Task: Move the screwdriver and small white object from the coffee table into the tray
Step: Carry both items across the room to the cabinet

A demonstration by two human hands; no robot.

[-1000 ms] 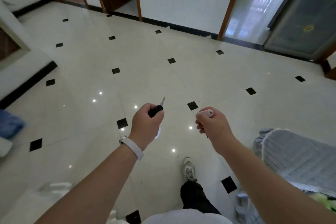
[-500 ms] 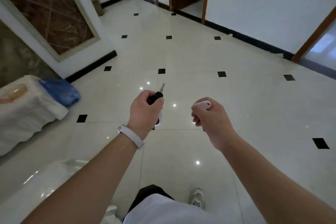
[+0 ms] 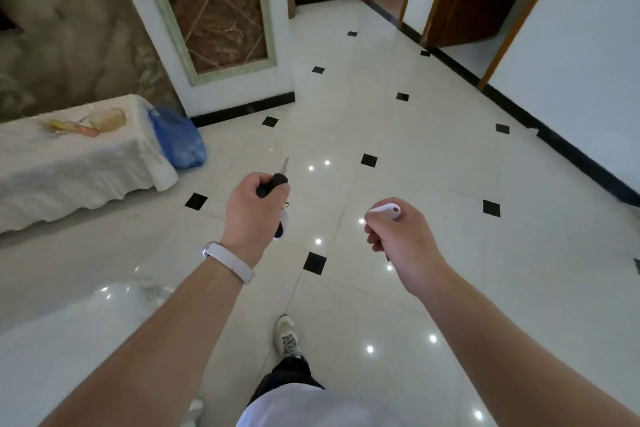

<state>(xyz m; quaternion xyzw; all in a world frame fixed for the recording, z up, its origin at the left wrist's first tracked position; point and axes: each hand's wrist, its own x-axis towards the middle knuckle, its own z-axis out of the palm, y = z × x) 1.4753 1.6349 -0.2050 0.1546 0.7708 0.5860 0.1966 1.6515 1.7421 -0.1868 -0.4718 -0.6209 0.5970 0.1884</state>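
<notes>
View swung left, cloth-covered table (image 3: 79, 163) entered | left hand (image 3: 251, 215) gripped screwdriver (image 3: 273, 182); right hand (image 3: 398, 239) pinched small white object (image 3: 385, 211) | carry: tip stayed pointed away, grips firm; tray unseen.

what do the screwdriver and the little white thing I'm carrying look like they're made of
The screwdriver in the left hand: a matte black handle, probably plastic or rubber, and a thin grey shaft with a dull metallic glint. The small white object in the right hand: smooth, evenly white and rounded, likely moulded plastic.
</notes>
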